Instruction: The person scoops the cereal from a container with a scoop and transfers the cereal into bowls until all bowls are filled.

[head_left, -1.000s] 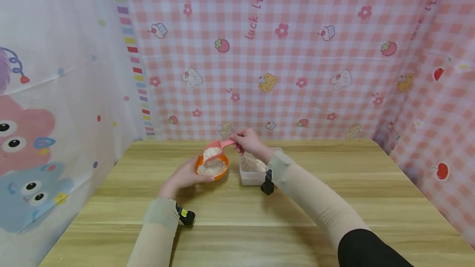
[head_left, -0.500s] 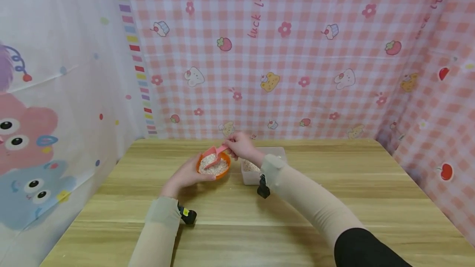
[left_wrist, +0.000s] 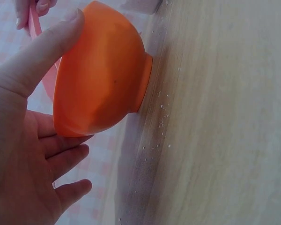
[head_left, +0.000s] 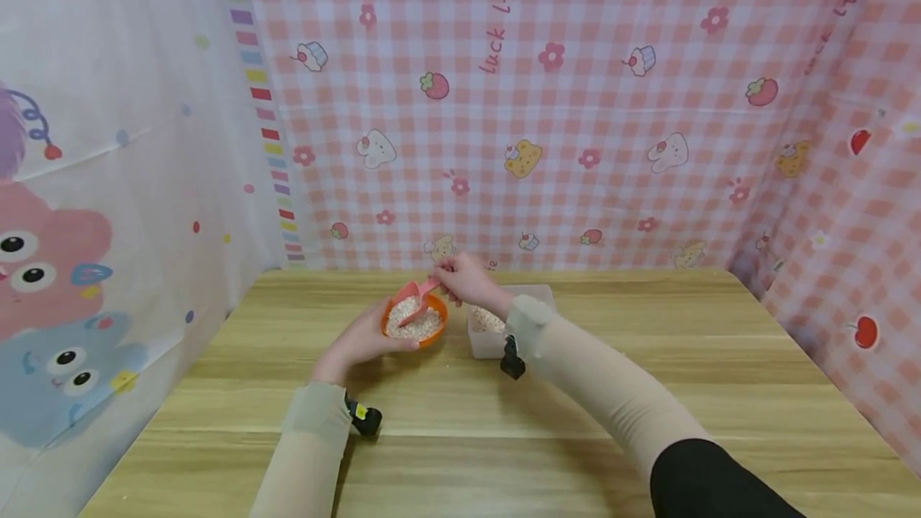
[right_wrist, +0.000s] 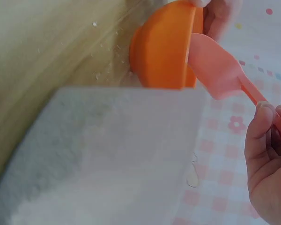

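My left hand point(head_left: 360, 340) grips an orange bowl point(left_wrist: 103, 70) by its side, thumb over the near rim and fingers behind it. Pale flakes, like oats point(head_left: 423, 328), fill much of the bowl. With thumb and fingers, my right hand point(right_wrist: 271, 161) pinches the handle of a pink scoop point(right_wrist: 218, 68). The scoop leans into the bowl over its far rim, its lip down at the flakes, with flakes also in its mouth. In the left wrist view the bowl hides most of the scoop.
A whitish translucent box point(head_left: 491, 346) of similar flakes stands right of the bowl, partly under my right forearm; it looms close in the right wrist view. Crumbs point(left_wrist: 161, 115) dot the wooden table point(head_left: 432, 470). A pink checked cloth point(head_left: 604, 110) hangs behind.
My right hand has moved left and slightly down, bringing the scoop lower into the bowl. Over the last half second it barely shifts. My left hand keeps its hold on the bowl.
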A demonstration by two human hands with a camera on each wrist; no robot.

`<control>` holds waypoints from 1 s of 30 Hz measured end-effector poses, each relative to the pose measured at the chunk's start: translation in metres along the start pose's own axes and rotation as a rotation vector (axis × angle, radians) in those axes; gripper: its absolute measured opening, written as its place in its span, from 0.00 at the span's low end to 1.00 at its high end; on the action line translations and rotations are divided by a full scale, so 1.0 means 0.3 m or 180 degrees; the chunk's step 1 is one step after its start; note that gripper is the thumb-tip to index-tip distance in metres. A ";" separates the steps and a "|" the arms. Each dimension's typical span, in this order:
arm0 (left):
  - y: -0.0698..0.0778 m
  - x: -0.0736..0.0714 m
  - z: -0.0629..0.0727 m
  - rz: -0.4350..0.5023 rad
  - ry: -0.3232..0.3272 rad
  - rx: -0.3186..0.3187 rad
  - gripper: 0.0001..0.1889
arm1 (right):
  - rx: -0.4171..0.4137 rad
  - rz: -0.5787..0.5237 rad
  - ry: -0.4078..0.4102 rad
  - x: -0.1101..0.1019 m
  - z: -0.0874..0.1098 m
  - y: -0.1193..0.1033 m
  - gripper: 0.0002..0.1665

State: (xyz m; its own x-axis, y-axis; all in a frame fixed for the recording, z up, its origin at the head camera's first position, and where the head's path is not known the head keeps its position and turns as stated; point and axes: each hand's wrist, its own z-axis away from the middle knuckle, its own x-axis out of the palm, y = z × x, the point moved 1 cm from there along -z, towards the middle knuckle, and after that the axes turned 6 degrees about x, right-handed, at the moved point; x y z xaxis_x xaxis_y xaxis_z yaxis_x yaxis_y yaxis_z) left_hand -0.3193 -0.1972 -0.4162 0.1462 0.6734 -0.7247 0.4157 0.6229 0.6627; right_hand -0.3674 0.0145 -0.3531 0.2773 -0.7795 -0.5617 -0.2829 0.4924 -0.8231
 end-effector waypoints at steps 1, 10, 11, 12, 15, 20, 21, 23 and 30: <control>0.000 0.001 -0.001 -0.0015 0.0000 0.0002 0.50 | -0.0015 0.0064 0.0011 -0.007 0.003 -0.007 0.13; 0.003 0.004 -0.005 -0.0061 -0.0028 -0.0100 0.55 | -0.0131 0.0338 0.0064 -0.083 0.021 -0.029 0.13; 0.002 0.004 -0.004 -0.0054 -0.0034 -0.0108 0.55 | -0.0160 0.0384 0.0080 -0.093 0.023 -0.029 0.13; 0.002 0.005 -0.003 -0.0032 -0.0042 -0.0117 0.55 | -0.0185 0.0421 0.0094 -0.102 0.025 -0.028 0.13; -0.001 0.004 0.003 0.0024 -0.0045 -0.0163 0.56 | -0.0195 0.0457 0.0122 -0.124 0.031 -0.028 0.13; -0.005 0.001 0.012 -0.0036 -0.0025 -0.0198 0.57 | -0.0129 0.0412 0.0118 -0.145 0.034 -0.019 0.15; -0.005 0.001 0.013 -0.0054 -0.0029 -0.0194 0.57 | -0.0123 0.0406 0.0123 -0.147 0.034 -0.017 0.15; -0.004 0.002 0.013 -0.0059 -0.0032 -0.0185 0.57 | -0.0118 0.0354 0.0141 -0.153 0.039 -0.015 0.14; 0.012 0.005 0.004 -0.0112 -0.0053 -0.0188 0.60 | -0.0067 0.0121 0.0250 -0.188 0.066 0.004 0.15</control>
State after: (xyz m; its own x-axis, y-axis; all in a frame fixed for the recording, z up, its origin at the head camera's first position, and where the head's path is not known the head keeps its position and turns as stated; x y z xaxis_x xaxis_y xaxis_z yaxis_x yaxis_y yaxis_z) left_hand -0.3166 -0.1944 -0.4150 0.1477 0.6443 -0.7504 0.3673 0.6687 0.6465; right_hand -0.3651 0.0668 -0.3242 0.1934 -0.7888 -0.5835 -0.3114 0.5146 -0.7989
